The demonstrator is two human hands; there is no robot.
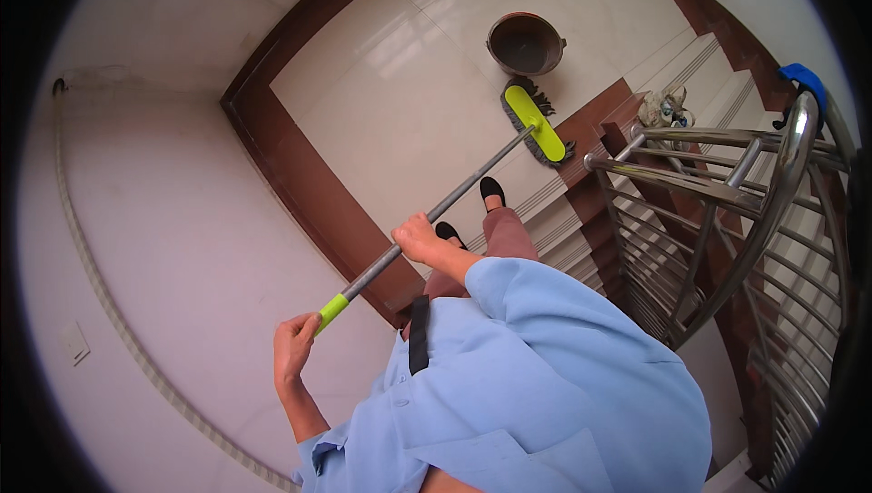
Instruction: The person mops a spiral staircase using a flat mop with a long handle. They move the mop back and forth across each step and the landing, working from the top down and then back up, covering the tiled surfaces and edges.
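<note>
My left hand (pixel 296 345) is closed around the green grip (pixel 332 313) at the top end of a mop. Farther down, my right hand (pixel 414 237) grips the grey metal mop handle (pixel 470 181). The mop's green plate (pixel 521 109) with its grey fringed pad (pixel 511 126) lies on the pale tiled landing, its lower end near the brown edging of the stairs. Just beyond the mop head stands a dark bucket (pixel 525 44) with dark liquid in it.
Stairs (pixel 560 234) drop away beside my feet in black shoes (pixel 492 192). A metal railing (pixel 681 183) stands on the right, a blue cloth (pixel 804 80) over its top. A crumpled bag (pixel 659 110) lies by the railing post. Walls with dark skirting (pixel 306 186) border the landing on the left.
</note>
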